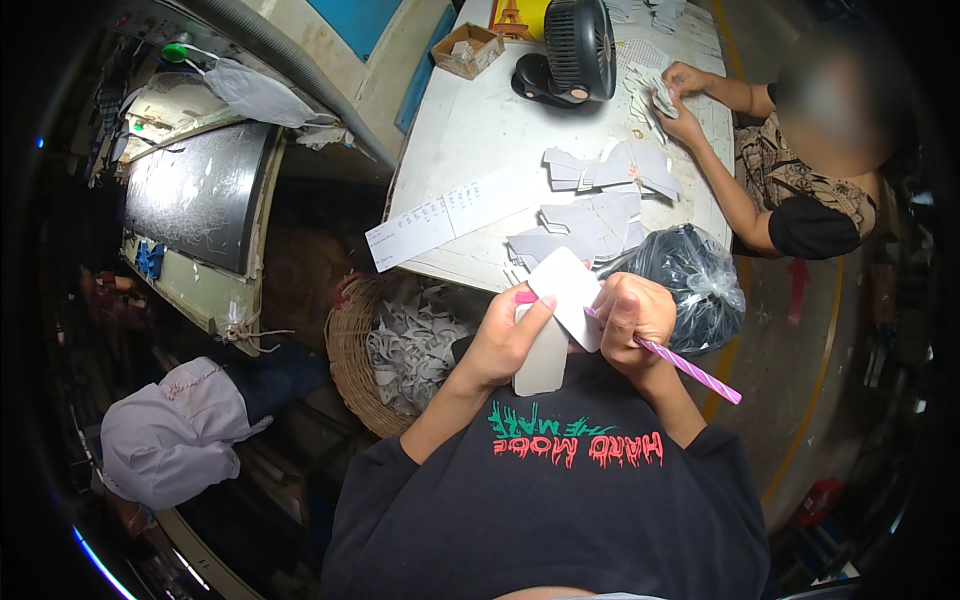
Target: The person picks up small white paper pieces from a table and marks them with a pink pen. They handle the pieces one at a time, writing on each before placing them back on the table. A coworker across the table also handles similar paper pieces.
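In front of my chest, my left hand [508, 340] grips flat white cut pieces with its thumb on top. One white piece [563, 290] slants upward between my hands, and another pale piece [541, 358] hangs below it. A small pink bit shows beside my left thumb; what it belongs to is hidden. My right hand [638, 318] is closed round a pink-and-white striped pen [700, 377], whose tail points down to the right. The pen's other end is close to the upper white piece; I cannot tell if they touch.
Stacks of white cut pieces [590, 228] and a written paper strip [440, 222] lie on the white table [470, 120] beside a black fan [580, 55]. A wicker basket [350, 350] of scraps stands below. A black plastic bag [690, 285] sits right. A co-worker [800, 170] handles pieces across the table.
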Tool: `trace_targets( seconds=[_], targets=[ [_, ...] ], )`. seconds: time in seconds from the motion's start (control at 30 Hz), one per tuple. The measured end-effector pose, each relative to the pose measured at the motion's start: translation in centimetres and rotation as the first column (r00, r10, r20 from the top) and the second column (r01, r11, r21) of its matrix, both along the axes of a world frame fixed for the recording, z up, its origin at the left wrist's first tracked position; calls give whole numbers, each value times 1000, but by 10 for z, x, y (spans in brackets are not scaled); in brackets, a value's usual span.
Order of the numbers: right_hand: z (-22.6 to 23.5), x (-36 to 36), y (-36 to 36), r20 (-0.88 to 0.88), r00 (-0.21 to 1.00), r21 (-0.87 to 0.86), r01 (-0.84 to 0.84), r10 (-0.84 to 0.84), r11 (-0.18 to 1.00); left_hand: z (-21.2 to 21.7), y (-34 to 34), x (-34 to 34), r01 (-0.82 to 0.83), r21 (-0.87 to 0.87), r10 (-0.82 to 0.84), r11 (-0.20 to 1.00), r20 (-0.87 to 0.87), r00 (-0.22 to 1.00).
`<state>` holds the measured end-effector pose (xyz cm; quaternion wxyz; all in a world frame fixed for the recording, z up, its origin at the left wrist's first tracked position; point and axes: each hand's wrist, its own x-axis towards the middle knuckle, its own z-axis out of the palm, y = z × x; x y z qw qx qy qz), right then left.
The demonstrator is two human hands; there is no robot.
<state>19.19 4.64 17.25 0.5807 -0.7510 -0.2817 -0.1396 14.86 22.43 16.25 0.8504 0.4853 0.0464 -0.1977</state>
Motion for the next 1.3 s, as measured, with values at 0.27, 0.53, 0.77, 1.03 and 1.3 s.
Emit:
trace_targets(
  seconds=[0.27, 0.53, 0.77, 1.03, 1.3],
  targets=[
    [3, -2, -1, 10, 1000, -23, 20, -20, 1000, 5, 3, 0, 50, 28, -49, 998, -46, 998],
    [3, -1, -3, 22, 1000, -46, 18, -17, 999, 3, 1, -1, 22, 35, -23, 999, 16, 1000],
    [4, -1, -3, 5, 999, -32, 46, -46, 998, 5, 2, 1, 18, -21, -18, 1000, -7, 1000],
    [6, -9, -8, -87, 994, 152, 86, -73, 985, 6, -5, 5, -26, -90, 27, 996, 3, 1000],
    [7, -6, -2, 8, 999, 147, 30, -32, 989, -6, -4, 3, 70, -64, -78, 996, -138, 987]
  ],
)
